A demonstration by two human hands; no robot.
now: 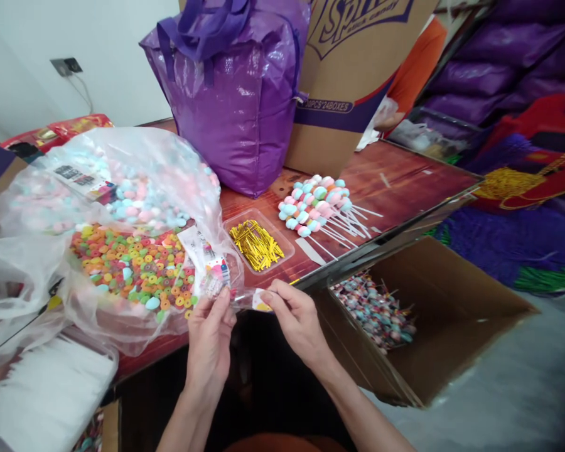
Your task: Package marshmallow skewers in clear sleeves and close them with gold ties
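Between my two hands, over the table's front edge, a small clear plastic bag [241, 300] with white and yellow print is stretched out. My left hand [211, 336] pinches one end of it, and my right hand [299, 317] pinches the printed end between thumb and fingers. Whether anything is inside the bag is too small to tell. Just beyond my left hand, more printed bags [211, 267] lie on the pile of ring candies [132, 263]. A plastic tray [288, 251] of gold twist ties [257, 243] sits beyond my hands. Candy skewers [315, 204] on white sticks are stacked to its right.
A clear sack of pastel candies [141, 194] lies at the left, with white sticks [42, 392] in front. A purple bag [230, 107] and a cardboard box [320, 135] stand behind. An open carton [442, 326] of wrapped candy stands below right. A person's orange sleeve [419, 63] shows behind.
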